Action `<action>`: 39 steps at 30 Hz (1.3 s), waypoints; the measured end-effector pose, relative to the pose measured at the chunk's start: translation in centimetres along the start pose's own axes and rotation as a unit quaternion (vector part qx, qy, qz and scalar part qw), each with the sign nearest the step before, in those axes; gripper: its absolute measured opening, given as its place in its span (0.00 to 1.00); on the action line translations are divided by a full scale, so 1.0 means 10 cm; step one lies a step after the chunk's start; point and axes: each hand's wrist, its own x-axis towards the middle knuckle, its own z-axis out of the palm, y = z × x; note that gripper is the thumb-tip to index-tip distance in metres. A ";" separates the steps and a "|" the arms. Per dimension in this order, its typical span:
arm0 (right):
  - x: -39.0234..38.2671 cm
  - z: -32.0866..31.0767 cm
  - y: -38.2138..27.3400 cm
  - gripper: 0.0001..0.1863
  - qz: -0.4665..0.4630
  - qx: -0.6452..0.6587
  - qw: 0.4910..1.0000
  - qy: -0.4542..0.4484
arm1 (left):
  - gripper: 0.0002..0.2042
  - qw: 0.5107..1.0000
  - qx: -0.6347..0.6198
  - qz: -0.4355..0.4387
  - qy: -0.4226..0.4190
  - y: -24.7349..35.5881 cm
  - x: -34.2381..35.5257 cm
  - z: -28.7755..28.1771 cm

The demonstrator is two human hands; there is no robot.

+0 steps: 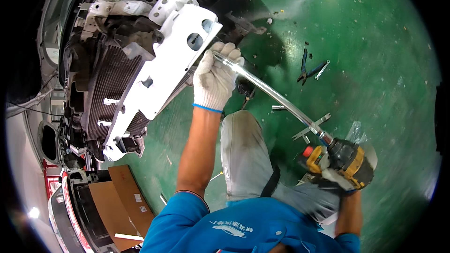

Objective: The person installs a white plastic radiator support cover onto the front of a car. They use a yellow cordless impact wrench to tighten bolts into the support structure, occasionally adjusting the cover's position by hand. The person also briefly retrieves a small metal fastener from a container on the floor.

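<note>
My left hand (215, 82), in a white knit glove with a blue cuff, is curled at the far end of a long chrome extension bar (276, 96). That end lies across the fingers, close to the right edge of a white metal bumper beam (164, 70) on the front of a car. The bar slants down to the right into the nose of a black and yellow cordless impact wrench (351, 161). My right hand (335, 178), also gloved, grips the wrench; part of that hand is hidden behind the tool.
Behind the beam sits a finned radiator (105, 91). Pliers (305, 68) and a small wrench (322, 70) lie on the green floor, with a socket (278, 107) and a flat metal tool (311, 126) nearer. Cardboard (105, 201) stands at the lower left.
</note>
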 end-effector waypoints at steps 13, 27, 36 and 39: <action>0.66 0.45 0.44 0.16 0.142 0.246 0.949 -0.139 | 0.23 0.983 -0.035 -0.063 -0.166 0.12 0.43 -1.16; 0.70 2.24 -0.03 0.22 -0.046 0.315 0.946 0.063 | 0.11 0.963 0.257 0.002 0.084 0.64 0.54 -1.31; 1.34 2.55 0.11 0.23 -0.091 0.290 0.949 0.087 | 0.13 0.956 0.286 -0.051 0.028 0.97 0.80 -1.47; 1.53 2.64 0.15 0.25 -0.105 0.282 0.948 0.106 | 0.08 0.964 0.248 0.017 0.095 0.82 0.82 -1.43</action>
